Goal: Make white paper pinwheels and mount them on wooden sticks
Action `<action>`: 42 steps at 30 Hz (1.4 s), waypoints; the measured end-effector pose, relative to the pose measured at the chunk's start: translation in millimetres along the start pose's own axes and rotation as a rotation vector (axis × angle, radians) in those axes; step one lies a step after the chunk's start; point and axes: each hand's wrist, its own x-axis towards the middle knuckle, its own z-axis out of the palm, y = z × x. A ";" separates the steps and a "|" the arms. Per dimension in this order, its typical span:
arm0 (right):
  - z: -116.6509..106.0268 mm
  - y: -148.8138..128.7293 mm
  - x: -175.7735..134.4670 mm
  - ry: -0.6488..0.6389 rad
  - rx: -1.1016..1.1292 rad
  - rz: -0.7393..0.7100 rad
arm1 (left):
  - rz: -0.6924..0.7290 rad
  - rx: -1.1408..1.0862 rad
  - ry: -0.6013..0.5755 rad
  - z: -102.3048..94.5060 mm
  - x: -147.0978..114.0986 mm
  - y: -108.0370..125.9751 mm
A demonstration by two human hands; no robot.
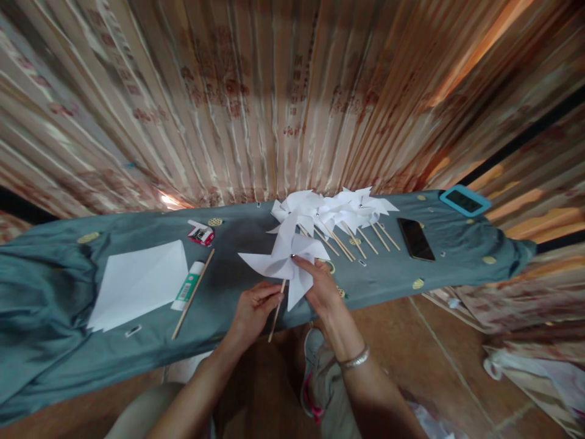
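Observation:
A white paper pinwheel on a thin wooden stick is held between my hands above the table's near side. My left hand is closed, pinching the stick just below the paper blades. My right hand is closed on the pinwheel, with a fingertip at the small dark pin in its centre and the other fingers partly hidden behind a blade. Right behind it lies a pile of finished-looking white pinwheels, their sticks pointing toward me. What looks like a yellow-green handle loop shows beside my right hand.
On the left lie white paper sheets, a glue stick, a loose wooden stick and a small red-and-white packet. To the right are a dark phone and a blue-framed device. A grey-green cloth covers the table; a curtain hangs behind.

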 end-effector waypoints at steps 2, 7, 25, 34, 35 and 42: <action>3.2 2.7 -0.4 0.013 0.019 -0.005 | 0.027 0.030 0.003 1.2 -0.6 2.2; 13.3 12.9 -1.3 0.055 0.096 -0.045 | 0.063 0.084 0.006 2.8 0.1 9.5; 23.8 21.9 1.2 0.019 0.193 -0.071 | 0.030 0.051 0.095 5.2 9.2 11.8; -9.1 20.4 -2.5 0.074 0.052 0.050 | -0.161 -0.212 0.201 -13.1 8.5 14.7; -13.5 18.1 -3.1 0.084 0.043 0.066 | -0.180 -0.237 0.212 -15.5 7.6 16.5; -26.6 7.6 -12.0 -0.044 -0.189 0.173 | -0.285 -0.509 0.284 -26.9 4.2 28.6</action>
